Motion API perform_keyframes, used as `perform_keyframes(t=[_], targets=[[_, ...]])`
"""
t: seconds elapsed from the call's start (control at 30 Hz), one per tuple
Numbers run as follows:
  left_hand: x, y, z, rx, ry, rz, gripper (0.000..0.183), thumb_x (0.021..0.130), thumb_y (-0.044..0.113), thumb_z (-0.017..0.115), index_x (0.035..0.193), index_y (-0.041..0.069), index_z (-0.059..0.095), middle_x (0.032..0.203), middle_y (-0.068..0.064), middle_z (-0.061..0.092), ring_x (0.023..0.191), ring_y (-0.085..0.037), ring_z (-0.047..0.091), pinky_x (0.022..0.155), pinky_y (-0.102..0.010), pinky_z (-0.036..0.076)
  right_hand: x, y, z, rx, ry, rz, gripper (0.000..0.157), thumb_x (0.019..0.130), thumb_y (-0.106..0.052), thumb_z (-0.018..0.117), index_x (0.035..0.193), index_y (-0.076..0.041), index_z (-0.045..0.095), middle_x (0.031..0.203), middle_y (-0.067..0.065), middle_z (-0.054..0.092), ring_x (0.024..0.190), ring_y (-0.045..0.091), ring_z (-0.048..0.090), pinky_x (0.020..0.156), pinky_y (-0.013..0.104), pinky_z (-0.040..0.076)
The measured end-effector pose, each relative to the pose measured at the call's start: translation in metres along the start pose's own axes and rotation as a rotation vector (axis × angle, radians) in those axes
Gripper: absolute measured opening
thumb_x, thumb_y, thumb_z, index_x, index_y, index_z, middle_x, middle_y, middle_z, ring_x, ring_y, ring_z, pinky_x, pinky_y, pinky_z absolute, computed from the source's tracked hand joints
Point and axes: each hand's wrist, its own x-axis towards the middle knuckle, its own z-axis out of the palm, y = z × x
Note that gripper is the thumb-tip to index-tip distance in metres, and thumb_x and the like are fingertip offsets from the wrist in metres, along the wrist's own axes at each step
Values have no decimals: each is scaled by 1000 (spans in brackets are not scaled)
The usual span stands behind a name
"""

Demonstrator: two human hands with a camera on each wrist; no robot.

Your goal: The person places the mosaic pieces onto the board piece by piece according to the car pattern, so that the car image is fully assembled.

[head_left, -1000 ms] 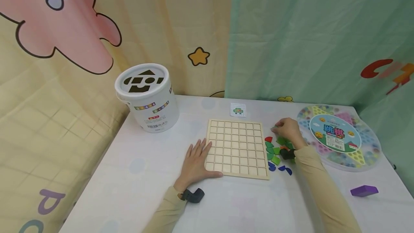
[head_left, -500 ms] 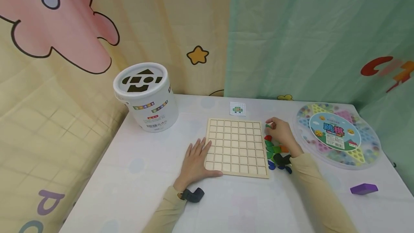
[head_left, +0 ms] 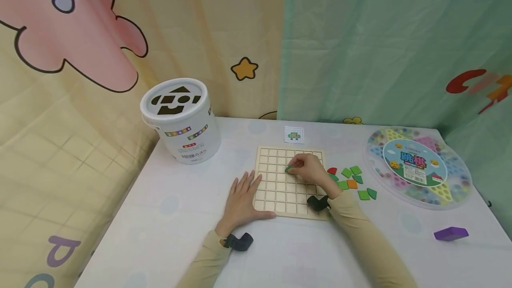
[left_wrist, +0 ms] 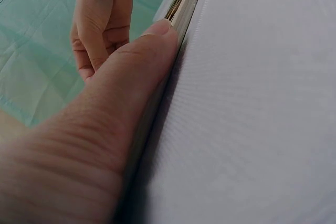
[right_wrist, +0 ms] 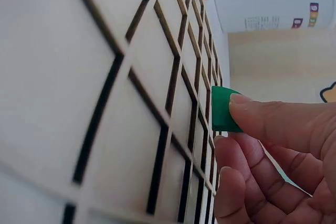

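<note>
A square wooden grid board [head_left: 276, 189] lies on the white table, its cells bare where visible. The left hand [head_left: 239, 204] rests at its lower left corner, fingers spread over the left edge and thumb along the front edge. In the left wrist view that thumb [left_wrist: 142, 59] lies against the board's side. The right hand [head_left: 310, 170] is over the middle of the board. Between thumb and fingers it pinches a green quarter-round tile [right_wrist: 222, 109], held close over the grid. Part of the board is hidden beneath the right hand and wrist.
Loose green tiles [head_left: 346, 173], an orange square tile [head_left: 352, 184] and a red tile [head_left: 332, 170] lie right of the board. Behind it is a small pattern card [head_left: 294, 135]. A white bucket [head_left: 188, 141], a round game box [head_left: 452, 177] and a purple block [head_left: 450, 234] stand around.
The right hand has moved left from beside the tile pile to over the board, carrying the green quarter-round tile. The left hand has stayed in place.
</note>
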Motion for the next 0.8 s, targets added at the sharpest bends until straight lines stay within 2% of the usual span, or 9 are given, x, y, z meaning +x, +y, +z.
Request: perform_keyframes(t=[0.17, 0.3, 0.5, 0.67, 0.8], targets=[[1, 0, 0, 12, -11, -6, 117, 63, 83, 59, 151, 12, 27, 156, -10, 19, 143, -27, 10, 114, -46, 6, 10, -6, 12, -5, 7, 3, 6, 80, -9, 75, 82, -6, 70, 73, -1, 62, 67, 15, 55, 62, 30, 47], [1, 0, 0, 17, -9, -3, 117, 63, 83, 58, 151, 12, 27, 156, -11, 19, 143, -26, 11, 114, -46, 7, 15, -7, 17, -59, -1, 21, 6, 81, -13, 76, 82, -9, 72, 73, -3, 63, 65, 14, 54, 60, 29, 46], [1, 0, 0, 7, -2, -2, 117, 62, 84, 58, 150, 12, 28, 155, -11, 20, 142, -27, 11, 113, -47, 8, 19, -5, 16, -112, -37, 51, 8, 82, -16, 75, 87, -9, 75, 75, -3, 65, 65, 13, 56, 60, 30, 47], [2, 0, 1, 17, 6, 10, 117, 63, 85, 56, 150, 11, 29, 155, -12, 21, 142, -29, 13, 113, -49, 10, 21, -3, 14, -137, -56, 37, 11, 85, -15, 72, 91, -7, 75, 80, 0, 68, 67, 14, 56, 61, 30, 48], [0, 1, -1, 7, -13, -8, 117, 63, 83, 58, 150, 12, 28, 156, -10, 19, 143, -27, 10, 113, -48, 8, 21, -3, 14, -126, -61, 33, 12, 87, -15, 70, 92, -7, 76, 85, 2, 69, 69, 14, 57, 61, 30, 48]])
